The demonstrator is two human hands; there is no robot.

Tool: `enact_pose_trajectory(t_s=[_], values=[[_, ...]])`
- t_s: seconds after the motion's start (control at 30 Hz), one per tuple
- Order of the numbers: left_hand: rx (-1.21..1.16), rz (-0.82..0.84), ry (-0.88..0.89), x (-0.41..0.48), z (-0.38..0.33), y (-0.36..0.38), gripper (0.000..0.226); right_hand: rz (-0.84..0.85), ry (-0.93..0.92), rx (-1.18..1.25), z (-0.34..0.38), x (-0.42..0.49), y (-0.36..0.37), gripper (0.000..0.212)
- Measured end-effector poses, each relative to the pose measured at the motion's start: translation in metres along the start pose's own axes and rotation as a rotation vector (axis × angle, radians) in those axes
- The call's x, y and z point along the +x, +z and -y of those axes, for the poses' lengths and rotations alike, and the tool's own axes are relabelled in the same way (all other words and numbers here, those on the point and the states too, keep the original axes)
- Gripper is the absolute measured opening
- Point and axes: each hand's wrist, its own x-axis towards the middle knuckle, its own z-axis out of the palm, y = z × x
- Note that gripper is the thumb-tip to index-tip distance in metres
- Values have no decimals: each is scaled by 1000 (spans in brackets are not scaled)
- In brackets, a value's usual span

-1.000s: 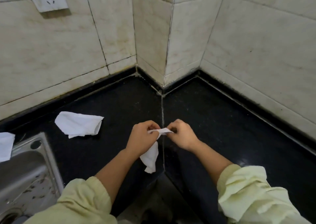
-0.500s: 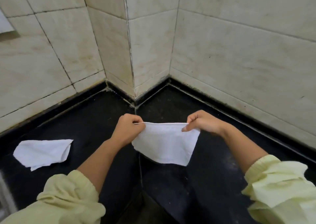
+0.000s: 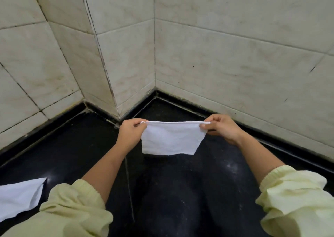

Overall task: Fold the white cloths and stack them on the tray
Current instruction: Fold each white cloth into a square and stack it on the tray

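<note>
White cloth (image 3: 171,139) taut between hands (image 3: 130,132) (image 3: 222,128)

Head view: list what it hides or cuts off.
1. Held cloth: in the head view its top corners are hidden where the left hand and the right hand pinch them. Its far face is turned away, so whether it is already doubled cannot be told.
2. Second cloth: in the head view it is cut off by the left edge of the frame, so its full shape is unknown.
3. Tray: none shows in the head view.
</note>
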Motion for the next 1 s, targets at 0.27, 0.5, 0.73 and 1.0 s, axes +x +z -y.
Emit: enact_pose_trajectory(t_s=[0.27, 0.5, 0.73, 1.0], values=[[-183, 80, 2, -7, -11, 19, 23, -24, 91, 162, -13, -4, -29, 18], [-66, 377, -247, -40, 40, 39, 27, 115, 351, 37, -74, -32, -27, 15], [18, 561, -499, -79, 78, 58, 15, 238, 545, -98, -128, -61, -18, 8], [-20, 554, -559, -75, 91, 61, 10, 168, 440, -225, -143, -50, -8, 5]])
